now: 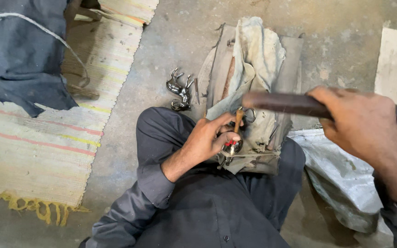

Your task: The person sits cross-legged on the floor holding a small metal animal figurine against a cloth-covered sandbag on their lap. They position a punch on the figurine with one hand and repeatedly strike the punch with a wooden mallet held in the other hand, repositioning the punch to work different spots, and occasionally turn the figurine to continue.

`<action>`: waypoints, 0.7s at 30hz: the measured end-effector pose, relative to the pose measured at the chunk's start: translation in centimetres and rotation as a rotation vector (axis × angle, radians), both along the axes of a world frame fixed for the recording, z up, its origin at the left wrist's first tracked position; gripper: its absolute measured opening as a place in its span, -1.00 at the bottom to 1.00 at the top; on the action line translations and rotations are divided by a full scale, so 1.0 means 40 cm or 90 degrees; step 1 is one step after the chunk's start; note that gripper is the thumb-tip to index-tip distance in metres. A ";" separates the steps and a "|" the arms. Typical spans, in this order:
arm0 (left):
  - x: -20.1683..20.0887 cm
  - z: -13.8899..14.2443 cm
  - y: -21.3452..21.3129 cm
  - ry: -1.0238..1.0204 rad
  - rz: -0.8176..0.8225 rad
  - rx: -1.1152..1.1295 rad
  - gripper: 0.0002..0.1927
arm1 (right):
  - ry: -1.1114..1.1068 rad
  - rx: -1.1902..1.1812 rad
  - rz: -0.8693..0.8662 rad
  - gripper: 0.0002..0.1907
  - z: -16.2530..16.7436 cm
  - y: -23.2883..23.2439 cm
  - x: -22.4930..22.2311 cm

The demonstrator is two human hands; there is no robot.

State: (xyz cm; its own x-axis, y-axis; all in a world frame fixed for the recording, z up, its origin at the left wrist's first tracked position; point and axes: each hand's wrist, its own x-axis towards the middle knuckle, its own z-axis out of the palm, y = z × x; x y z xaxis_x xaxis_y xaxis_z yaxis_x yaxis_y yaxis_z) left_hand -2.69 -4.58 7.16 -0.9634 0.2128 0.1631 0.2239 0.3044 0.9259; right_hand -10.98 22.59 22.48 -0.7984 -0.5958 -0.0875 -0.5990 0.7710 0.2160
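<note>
- The left hand held a small shiny metal piece against the cloth-wrapped block that stood between the person's knees, with a thin wooden-handled punch set upright on it.
- Its grip was pressed together, fingers and thumb pinching both the piece and the punch low down, close to where they met.
- The right hand was raised at the right of the view, its grip wrapped tight around the dark handle of a hammer; the handle was blurred and the head could not be made out.
- The metal piece looked hard, stiff and slick, likely heavy for its size, so it would probably slip unless held by its sides and bedded into the soft cloth.
- The punch looked light and rigid; it seemed best held near the tip, with fingers kept clear of its top.
- A polished metal animal figure lay on the concrete floor, just to the left of the block and apart from both hands.
- A striped woven mat with a yellow fringe covered the floor at the left, with a dark blue cloth lying on it.
- A pale sack lay on the floor under the right arm.
</note>
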 end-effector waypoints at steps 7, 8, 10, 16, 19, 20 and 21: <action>0.014 -0.003 0.001 0.048 -0.007 0.115 -0.65 | -0.062 0.121 -0.053 -0.50 -0.018 -0.007 0.012; 0.015 0.001 0.002 0.025 0.009 0.124 -0.67 | -0.058 0.090 -0.048 -0.51 -0.019 -0.003 0.014; 0.016 0.012 0.007 0.009 0.015 0.123 -0.67 | -0.090 0.048 -0.084 -0.53 -0.021 0.005 0.014; -0.006 0.042 0.021 0.070 -0.066 0.006 -0.67 | -0.203 -0.028 -0.210 -0.61 -0.038 0.030 0.021; -0.010 0.047 0.026 0.101 -0.067 -0.035 -0.66 | -0.153 -0.090 -0.182 -0.61 -0.049 0.054 0.040; -0.010 0.048 0.026 0.093 -0.067 -0.045 -0.66 | -0.147 -0.104 -0.197 -0.61 -0.052 0.063 0.045; -0.009 0.048 0.028 0.084 -0.066 -0.055 -0.66 | -0.141 -0.119 -0.211 -0.61 -0.056 0.071 0.050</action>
State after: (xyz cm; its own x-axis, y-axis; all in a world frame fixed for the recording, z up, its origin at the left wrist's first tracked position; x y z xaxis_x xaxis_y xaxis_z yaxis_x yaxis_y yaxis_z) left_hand -3.07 -3.47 9.07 -0.9071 0.3285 0.2632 0.3760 0.3509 0.8576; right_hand -8.98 25.44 20.24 -0.9230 -0.3326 -0.1937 -0.3291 0.9429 -0.0511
